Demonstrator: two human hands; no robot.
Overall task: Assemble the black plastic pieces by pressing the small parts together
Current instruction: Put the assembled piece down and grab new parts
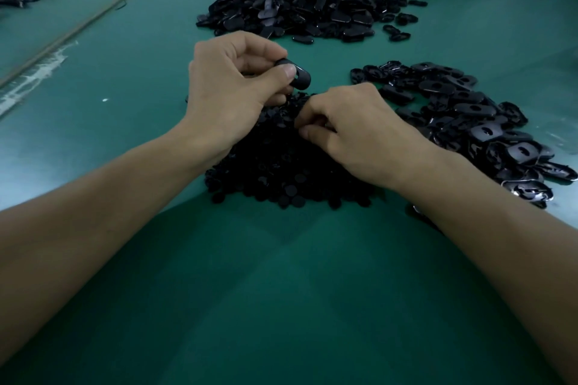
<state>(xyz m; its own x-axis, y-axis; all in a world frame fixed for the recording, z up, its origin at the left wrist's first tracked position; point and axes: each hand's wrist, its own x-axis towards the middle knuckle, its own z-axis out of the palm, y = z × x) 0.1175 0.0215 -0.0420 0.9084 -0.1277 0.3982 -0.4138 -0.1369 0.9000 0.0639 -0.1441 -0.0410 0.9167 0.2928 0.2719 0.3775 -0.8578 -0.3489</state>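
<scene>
No readable text, no labels or numbers — black plastic pieces (294,3) plain, green table (281,291) unmarked

I see one oval black piece (302,78), glossy and tilted, pinched in the left hand (231,84) just above a heap of small round discs (281,172), matte black and lying loose. To the right sprawls a flat spread of oval shells (463,116), many showing a slot. Farther back stands a taller mound of black parts (300,6).
</scene>
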